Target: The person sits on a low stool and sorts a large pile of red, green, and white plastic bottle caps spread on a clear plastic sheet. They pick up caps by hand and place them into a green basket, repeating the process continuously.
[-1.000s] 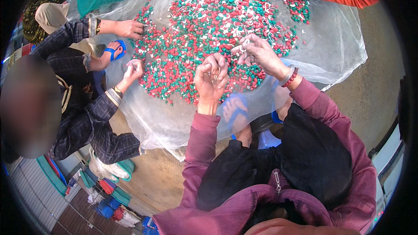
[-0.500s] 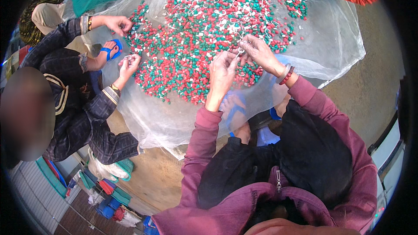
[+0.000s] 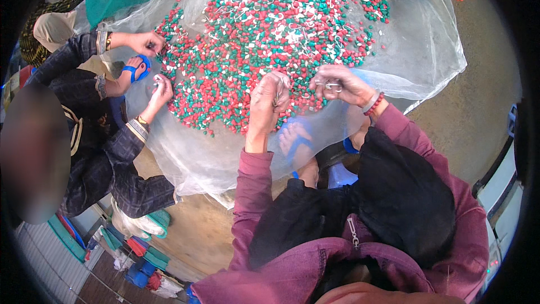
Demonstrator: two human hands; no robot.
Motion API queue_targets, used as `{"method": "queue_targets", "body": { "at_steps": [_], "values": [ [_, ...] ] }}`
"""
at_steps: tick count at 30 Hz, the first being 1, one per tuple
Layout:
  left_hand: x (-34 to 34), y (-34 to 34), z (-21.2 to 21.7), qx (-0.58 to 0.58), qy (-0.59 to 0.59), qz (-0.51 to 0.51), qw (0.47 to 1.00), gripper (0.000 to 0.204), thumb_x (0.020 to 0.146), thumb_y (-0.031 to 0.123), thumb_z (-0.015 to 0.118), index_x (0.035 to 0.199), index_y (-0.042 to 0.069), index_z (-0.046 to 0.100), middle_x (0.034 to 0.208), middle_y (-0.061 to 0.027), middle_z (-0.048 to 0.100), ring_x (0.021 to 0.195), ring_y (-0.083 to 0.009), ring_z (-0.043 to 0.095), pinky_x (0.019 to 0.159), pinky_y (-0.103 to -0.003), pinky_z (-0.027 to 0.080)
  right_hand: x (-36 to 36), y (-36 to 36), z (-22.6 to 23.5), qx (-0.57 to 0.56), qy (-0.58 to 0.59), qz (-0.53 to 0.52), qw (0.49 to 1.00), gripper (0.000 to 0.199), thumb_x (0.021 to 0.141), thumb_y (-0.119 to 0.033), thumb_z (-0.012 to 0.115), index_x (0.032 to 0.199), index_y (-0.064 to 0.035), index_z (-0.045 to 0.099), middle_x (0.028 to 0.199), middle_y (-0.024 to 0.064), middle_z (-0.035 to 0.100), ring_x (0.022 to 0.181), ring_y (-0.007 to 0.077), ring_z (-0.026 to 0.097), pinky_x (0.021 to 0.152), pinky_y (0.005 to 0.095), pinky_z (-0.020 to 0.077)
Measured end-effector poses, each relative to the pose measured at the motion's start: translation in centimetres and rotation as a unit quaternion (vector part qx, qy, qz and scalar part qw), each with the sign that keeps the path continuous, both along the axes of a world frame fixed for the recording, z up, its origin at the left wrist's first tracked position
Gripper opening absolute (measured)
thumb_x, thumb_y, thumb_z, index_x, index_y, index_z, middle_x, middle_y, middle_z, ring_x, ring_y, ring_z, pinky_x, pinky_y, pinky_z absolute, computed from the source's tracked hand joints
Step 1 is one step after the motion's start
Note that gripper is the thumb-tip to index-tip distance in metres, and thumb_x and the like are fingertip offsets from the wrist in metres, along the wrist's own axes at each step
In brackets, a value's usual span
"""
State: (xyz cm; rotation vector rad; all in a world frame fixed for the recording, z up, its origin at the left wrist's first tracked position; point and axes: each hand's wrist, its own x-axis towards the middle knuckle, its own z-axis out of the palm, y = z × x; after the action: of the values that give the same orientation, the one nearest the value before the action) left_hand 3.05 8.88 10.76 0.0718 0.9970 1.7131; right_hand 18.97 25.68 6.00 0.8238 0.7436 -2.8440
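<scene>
By the near edge of the net, left hand and right hand just parted; each seems to work alone.
Right curls around a small pale piece; left is nearly closed, too blurry to tell its catch. Red, green and white bits lie just past both.

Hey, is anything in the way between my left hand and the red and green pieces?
Nothing visible is: your left hand is over the near part of the red and green pieces, which lie uncovered on the translucent sheet. Your right hand is apart, to its right.
</scene>
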Motion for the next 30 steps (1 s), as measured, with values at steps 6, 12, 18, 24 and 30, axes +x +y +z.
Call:
{"method": "queue_targets", "body": {
  "at_steps": [6, 12, 18, 24, 30],
  "values": [
    [-1.3, 2.4, -2.1, 0.117, -0.123, -0.074, 0.983, 0.015, 0.089, 0.016, 0.055, 0.086, 0.007, 0.043, 0.091, -0.0087, 0.047, 0.057, -0.0096, 0.044, 0.036, -0.017, 0.027, 2.4, 6.1, 0.4, -0.049, 0.159, -0.071, 0.983, 0.029, 0.096, -0.027, 0.05, 0.082, -0.0018, 0.053, 0.088, 0.016, 0.057, 0.075, 0.022, 0.063, 0.043, 0.0201, 0.0494],
    [-1.8, 7.8, -7.3, -0.131, 0.462, -0.264, 0.836, 0.018, 0.085, 0.013, 0.064, 0.103, 0.008, 0.059, 0.095, -0.008, 0.058, 0.065, -0.0197, 0.059, 0.051, -0.031, 0.048, 3.3, 9.5, -0.3, 0.016, -0.041, -0.202, 0.978, 0.022, 0.095, -0.022, 0.058, 0.104, -0.0026, 0.061, 0.091, 0.0075, 0.066, 0.074, 0.0151, 0.063, 0.06, 0.0258, 0.0541],
    [-1.3, 8.7, -8.3, -0.156, 0.736, -0.23, 0.617, 0.019, 0.079, 0.014, 0.073, 0.095, 0.008, 0.065, 0.088, -0.0129, 0.062, 0.08, -0.0298, 0.065, 0.068, -0.042, 0.051, 3.2, 9.5, -2.7, 0.352, -0.211, -0.03, 0.911, 0.027, 0.093, -0.028, 0.061, 0.112, -0.0094, 0.061, 0.083, 0.0019, 0.068, 0.071, 0.0102, 0.064, 0.06, 0.0264, 0.0482],
    [-4.8, 4.9, -3.2, -0.143, 0.189, -0.071, 0.969, 0.016, 0.095, 0.023, 0.062, 0.088, 0.01, 0.065, 0.073, 0.0076, 0.056, 0.055, -0.0019, 0.042, 0.05, -0.02, 0.033, 0.1, 7.1, -6.0, 0.752, -0.213, 0.189, 0.594, 0.04, 0.092, -0.03, 0.059, 0.125, -0.0088, 0.05, 0.09, 0.0154, 0.069, 0.082, 0.0324, 0.067, 0.071, 0.0434, 0.0511],
    [-5.7, 1.4, -3.5, -0.163, 0.151, -0.084, 0.971, 0.025, 0.101, 0.027, 0.049, 0.088, 0.008, 0.057, 0.067, 0.0039, 0.047, 0.047, -0.0016, 0.029, 0.04, -0.019, 0.02, -3.0, 4.0, -4.3, 0.624, -0.078, 0.123, 0.768, 0.037, 0.097, -0.04, 0.053, 0.099, -0.0049, 0.062, 0.066, 0.0025, 0.058, 0.053, 0.0162, 0.053, 0.049, 0.0344, 0.0418]
  ]
}}
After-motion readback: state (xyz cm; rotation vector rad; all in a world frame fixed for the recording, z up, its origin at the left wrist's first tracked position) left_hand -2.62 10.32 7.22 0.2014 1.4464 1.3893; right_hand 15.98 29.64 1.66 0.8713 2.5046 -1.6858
